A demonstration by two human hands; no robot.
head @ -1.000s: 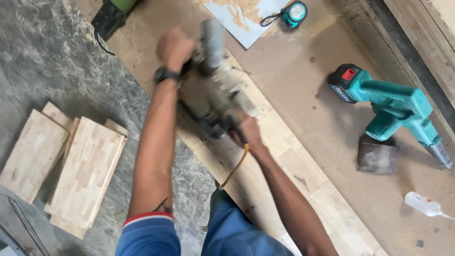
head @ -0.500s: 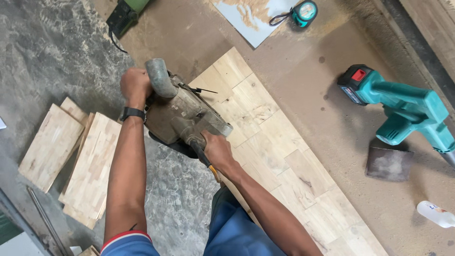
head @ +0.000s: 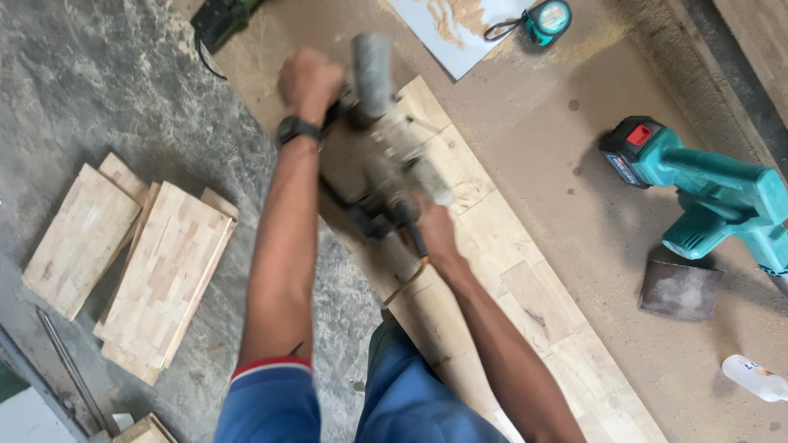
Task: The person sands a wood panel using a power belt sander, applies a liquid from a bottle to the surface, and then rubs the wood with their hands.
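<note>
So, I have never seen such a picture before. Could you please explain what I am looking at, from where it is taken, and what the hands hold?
The picture comes from a camera worn on a person's head, looking down at their own two arms. Both bare hands grip a grey power tool, blurred by motion, that sits on a long board made of small wood blocks. The left hand, with a dark wristwatch, holds the front handle. The right hand holds the rear handle, where an orange cable comes out. The board lies on a brown sheet. On that sheet are also a teal cordless tool, a tape measure, a dark square pad and a white bottle. On the grey floor to the left lie shorter boards.
</note>
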